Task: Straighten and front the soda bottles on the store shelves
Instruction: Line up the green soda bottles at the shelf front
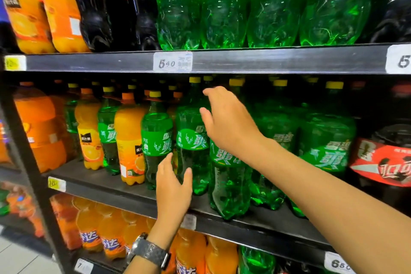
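Note:
Green soda bottles with yellow caps stand on the middle shelf. My left hand is low in front of one green bottle, fingers relaxed and spread, close to its base. My right hand reaches over a nearer green bottle at the shelf's front edge, fingers loosely extended toward the neck area of the bottles behind; it grips nothing that I can see. Another green bottle stands just left of my left hand. A watch sits on my left wrist.
Orange juice bottles mix in with the green ones at the left. Cola bottles stand at the right. Large green, cola and orange bottles fill the top shelf; orange soda fills the bottom shelf. Price tags line the shelf edges.

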A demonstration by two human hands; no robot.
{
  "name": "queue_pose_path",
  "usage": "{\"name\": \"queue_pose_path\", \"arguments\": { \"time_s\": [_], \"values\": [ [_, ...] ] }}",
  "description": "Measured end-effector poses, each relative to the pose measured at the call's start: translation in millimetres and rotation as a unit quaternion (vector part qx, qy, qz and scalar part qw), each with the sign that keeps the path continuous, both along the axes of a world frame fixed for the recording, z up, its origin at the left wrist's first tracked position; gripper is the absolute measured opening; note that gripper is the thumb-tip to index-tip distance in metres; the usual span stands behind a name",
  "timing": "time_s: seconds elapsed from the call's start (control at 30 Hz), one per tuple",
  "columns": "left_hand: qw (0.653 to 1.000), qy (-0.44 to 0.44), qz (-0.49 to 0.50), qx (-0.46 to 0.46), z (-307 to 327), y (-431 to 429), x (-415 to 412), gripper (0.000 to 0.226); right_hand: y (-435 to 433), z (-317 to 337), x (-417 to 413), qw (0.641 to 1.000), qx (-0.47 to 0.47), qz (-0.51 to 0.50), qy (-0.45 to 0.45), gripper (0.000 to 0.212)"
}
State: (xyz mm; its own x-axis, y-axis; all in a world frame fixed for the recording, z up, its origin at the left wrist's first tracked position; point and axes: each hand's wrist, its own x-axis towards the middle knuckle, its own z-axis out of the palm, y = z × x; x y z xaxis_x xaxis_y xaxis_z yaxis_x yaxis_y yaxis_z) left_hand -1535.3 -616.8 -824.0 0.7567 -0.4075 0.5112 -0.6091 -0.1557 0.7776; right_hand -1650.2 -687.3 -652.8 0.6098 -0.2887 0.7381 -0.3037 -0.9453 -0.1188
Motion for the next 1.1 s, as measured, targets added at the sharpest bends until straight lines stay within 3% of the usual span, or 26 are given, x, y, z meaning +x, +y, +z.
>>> {"name": "queue_pose_path", "arguments": {
  "time_s": [0.13, 0.27, 0.4, 0.67, 0.8, 0.9, 1.1],
  "values": [
    [0.995, 0.066, -0.059, 0.046, -5.0, -10.2, -5.8, 0.071, 0.7, 27.7, 42.1, 0.974, 0.209, -0.023, 0.082, 0.008],
    [0.994, 0.080, -0.072, 0.032, -13.3, -13.9, -7.1, 0.068, 2.7, 50.0, 67.6, 0.946, 0.292, -0.046, 0.132, 0.033],
    [0.993, 0.068, -0.093, 0.022, -23.0, -14.0, -8.4, 0.068, 1.5, 55.4, 79.4, 0.926, 0.316, -0.084, 0.189, 0.045],
    [0.988, 0.072, -0.131, 0.028, -20.2, -11.1, 9.8, 0.066, -17.6, 49.0, 97.1, 0.950, 0.175, -0.178, 0.187, 0.056],
    [0.999, -0.001, 0.014, -0.040, -9.5, 3.8, 29.4, 0.051, -21.4, 53.2, 95.6, 0.951, 0.142, -0.177, 0.211, 0.062],
    [0.995, 0.013, 0.093, -0.031, -8.3, 9.4, 54.3, 0.071, -25.1, 54.3, 97.1, 0.948, 0.138, -0.175, 0.226, 0.059],
    [0.993, 0.049, 0.105, 0.031, -21.5, -2.4, 78.4, 0.096, -32.5, 48.2, 102.7, 0.949, 0.118, -0.190, 0.221, 0.050]
  ]
}}
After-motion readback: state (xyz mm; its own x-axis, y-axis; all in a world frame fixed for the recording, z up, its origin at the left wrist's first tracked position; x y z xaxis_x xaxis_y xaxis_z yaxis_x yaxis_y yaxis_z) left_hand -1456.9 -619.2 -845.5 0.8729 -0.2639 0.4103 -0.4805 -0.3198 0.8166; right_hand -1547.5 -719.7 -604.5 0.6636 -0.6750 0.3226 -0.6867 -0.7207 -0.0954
